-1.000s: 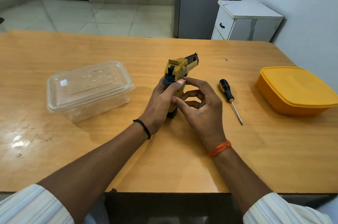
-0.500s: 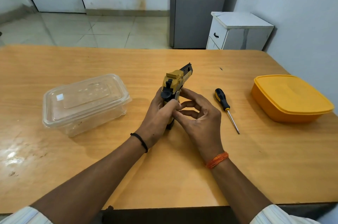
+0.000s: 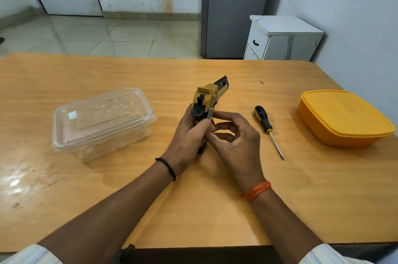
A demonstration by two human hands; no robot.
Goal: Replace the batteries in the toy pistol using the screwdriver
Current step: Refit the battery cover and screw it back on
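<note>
Head view: the pistol (image 3: 210, 99) is held upright at the table (image 3: 215, 209) centre, grip down, muzzle pointing far. The left hand (image 3: 187, 140) is closed round its grip. The right hand (image 3: 234, 140) is half curled, fingertips laid against the grip's right side. The screwdriver (image 3: 267, 128) lies untouched just right of the hands. A clear box (image 3: 101, 121) is noted left, an orange box (image 3: 342, 117) far right.

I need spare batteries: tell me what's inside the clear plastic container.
Through the clear plastic container only its lid and walls show, with faint specks near the bottom; no batteries are visible. Glare blurs the inside, so small items could be missed.
</note>
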